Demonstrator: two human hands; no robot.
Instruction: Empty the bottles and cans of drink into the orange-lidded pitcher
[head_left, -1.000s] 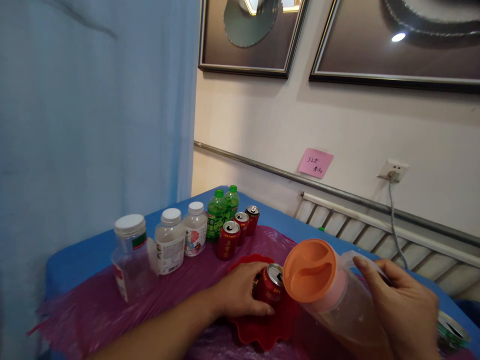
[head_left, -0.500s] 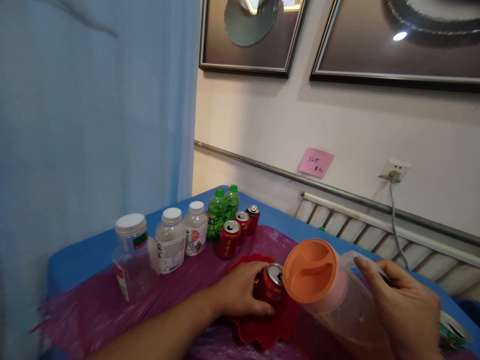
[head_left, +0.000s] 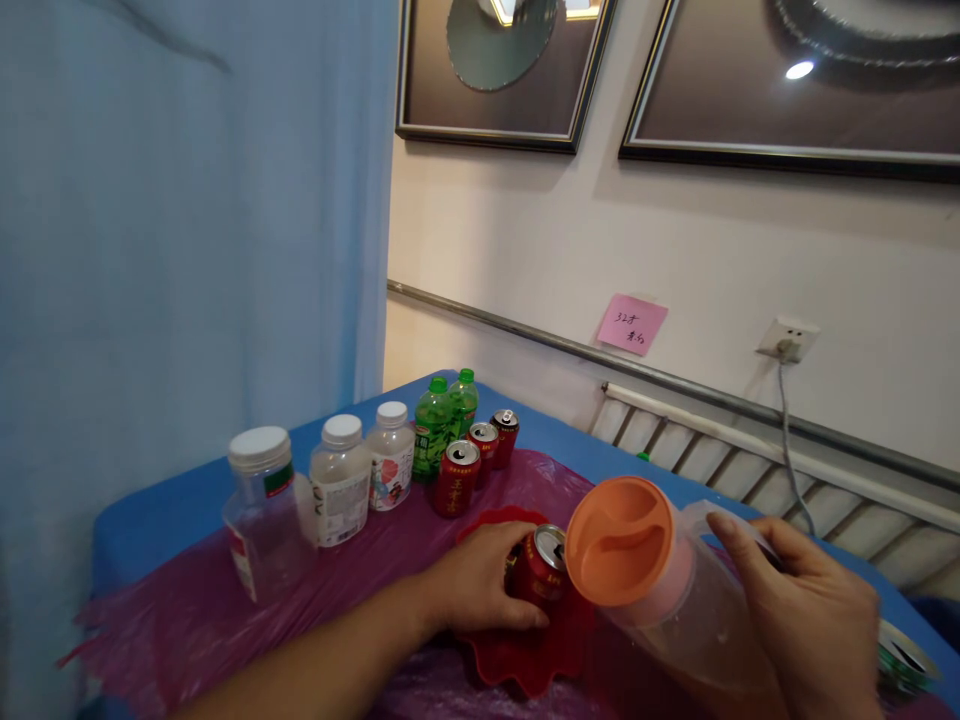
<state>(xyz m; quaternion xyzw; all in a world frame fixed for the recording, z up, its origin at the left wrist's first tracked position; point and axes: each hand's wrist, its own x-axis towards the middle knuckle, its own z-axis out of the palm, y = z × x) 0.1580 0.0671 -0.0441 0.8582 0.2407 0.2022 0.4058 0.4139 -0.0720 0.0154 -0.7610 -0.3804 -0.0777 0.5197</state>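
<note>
My left hand (head_left: 487, 580) is wrapped round a red drink can (head_left: 541, 578), which stands over a red scalloped dish (head_left: 517, 665). By its handle my right hand (head_left: 802, 600) grips a clear plastic pitcher (head_left: 701, 620) with an orange lid (head_left: 621, 540). The pitcher is tilted to the left and holds a brownish liquid. Its lid meets the can's open top from my view; the spout and any stream are hidden behind the lid. Several other red cans (head_left: 456, 480) stand just beyond the dish.
Clear jars with white lids (head_left: 259, 520) and green bottles (head_left: 433, 430) line the back left. Purple plastic sheeting (head_left: 360, 580) covers part of the blue table (head_left: 135, 520). A green can (head_left: 904, 660) sits far right. A radiator (head_left: 720, 450) runs along the wall.
Almost nothing differs. Both hands, the can and the tilted pitcher keep their places; the whole view has shifted very slightly.
</note>
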